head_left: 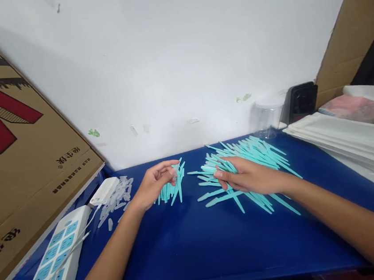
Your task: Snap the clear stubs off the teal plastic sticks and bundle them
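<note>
My right hand is closed around a small bundle of slim turquoise sticks, shaped like eyebrow razors. It is over the front left of a large loose pile of the same sticks. To the left, my left hand has its thumb and fingers drawn together in a pinch. What lies between those fingertips is too small to make out. Right beside them is a smaller, neater heap of turquoise sticks, partly hidden by the hand. Small clear plastic pieces lie scattered left of my left wrist.
A white power strip with cables and a white adapter are on the left, against a cardboard box. At the back right are a clear jar, a black holder and stacked white trays. The blue tabletop meets a white wall.
</note>
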A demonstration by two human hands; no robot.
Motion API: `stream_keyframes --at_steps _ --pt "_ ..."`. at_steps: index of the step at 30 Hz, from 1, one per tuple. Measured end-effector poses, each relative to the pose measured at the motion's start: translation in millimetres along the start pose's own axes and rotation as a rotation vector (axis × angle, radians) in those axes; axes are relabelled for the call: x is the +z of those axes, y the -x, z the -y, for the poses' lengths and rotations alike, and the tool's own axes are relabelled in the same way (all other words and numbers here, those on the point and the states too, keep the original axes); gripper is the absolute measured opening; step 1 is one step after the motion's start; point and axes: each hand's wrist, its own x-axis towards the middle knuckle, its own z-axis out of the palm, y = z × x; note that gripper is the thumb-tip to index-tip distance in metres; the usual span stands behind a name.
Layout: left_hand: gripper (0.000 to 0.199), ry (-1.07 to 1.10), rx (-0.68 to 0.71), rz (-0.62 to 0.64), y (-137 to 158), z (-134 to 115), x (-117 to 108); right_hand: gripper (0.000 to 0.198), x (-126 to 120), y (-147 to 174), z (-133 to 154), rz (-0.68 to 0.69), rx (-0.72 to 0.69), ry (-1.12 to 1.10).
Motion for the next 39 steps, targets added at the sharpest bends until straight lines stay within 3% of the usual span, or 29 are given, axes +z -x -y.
stream_keyframes --at_steps 5,13,22,29,35,39 --pt "0.033 0.19 -0.003 -0.032 2 7 24 0.039 9 -3 -2 -0.001 0.017 0.063" --pt "0.032 0.16 -0.052 -0.062 5 4 36 0.04 12 -5 -7 0.028 0.026 0.097" --pt "0.028 0.073 -0.038 0.031 10 2 46 0.038 14 -4 -7 0.044 0.032 0.1" --pt "0.025 0.137 -0.082 0.114 13 3 63 0.037 20 -6 -9 0.052 0.039 0.11" --pt "0.029 0.107 -0.075 0.036 11 3 59 0.041 13 -7 -8 0.004 0.03 0.147" --pt "0.031 0.106 -0.076 -0.093 7 2 47 0.044 4 -7 -9 -0.07 0.017 0.194"
